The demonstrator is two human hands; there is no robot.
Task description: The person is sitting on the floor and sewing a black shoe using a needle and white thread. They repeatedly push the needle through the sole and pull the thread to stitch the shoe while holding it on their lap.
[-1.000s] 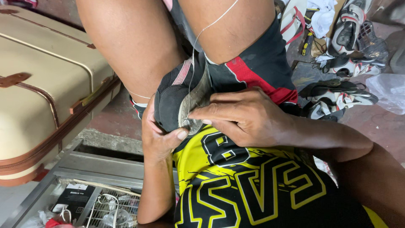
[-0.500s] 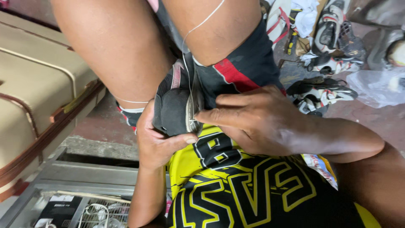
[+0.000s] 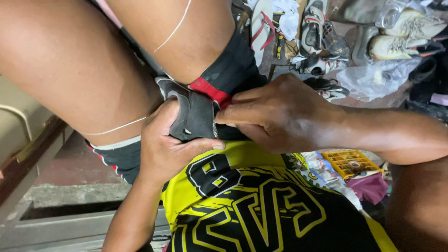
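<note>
A black shoe (image 3: 193, 116) with a grey-white rim is wedged between my bare thighs, against my black and red shorts (image 3: 228, 74). My left hand (image 3: 165, 147) grips it from below, thumb across its lower edge. My right hand (image 3: 280, 114) comes in from the right, its fingertips pinched together at the shoe's right edge; whatever they hold is hidden. A thin white thread (image 3: 173, 31) runs up over one thigh, and another stretch of it (image 3: 116, 127) lies across the other. My yellow and black jersey (image 3: 252, 205) fills the bottom.
Worn shoes (image 3: 322, 37), a white flip-flop with red straps (image 3: 263, 23) and a clear plastic bag (image 3: 373, 77) lie on the floor beyond my knees. A small yellow crate (image 3: 350, 163) sits under my right forearm. A beige suitcase (image 3: 14, 121) stands left, with a grey metal frame (image 3: 70, 224) below.
The shoe and both hands sit higher between my thighs. My right hand has slid off the top of the shoe to its right edge, fingertips now pinched there.
</note>
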